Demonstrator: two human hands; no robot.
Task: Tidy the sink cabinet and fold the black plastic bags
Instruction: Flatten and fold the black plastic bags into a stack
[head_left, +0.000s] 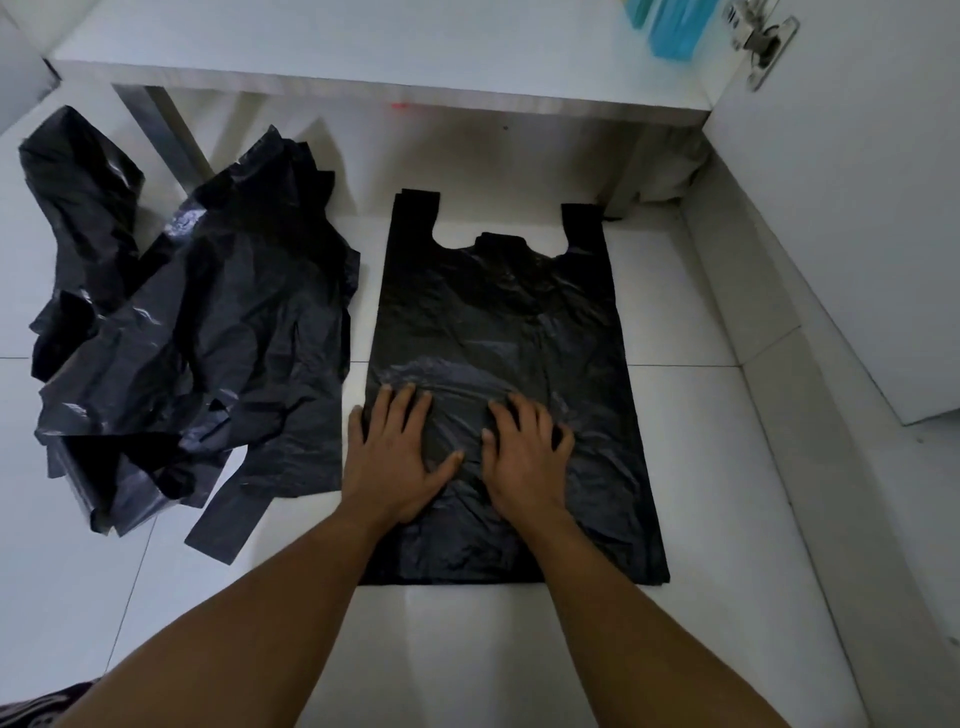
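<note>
The flattened black plastic bag (511, 332) lies lengthwise away from the person, handles far, while left hand (397, 449) and right hand (524, 449) press spread fingers side by side on its near half.

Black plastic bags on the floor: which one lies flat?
The black plastic bag on the right, flat under the left hand and right hand, handles toward the white cabinet. The others lie crumpled in a heap on its left.

White tiled floor (519, 649), flat black bag (509, 322), crumpled black bags (197, 338) beside it
</note>
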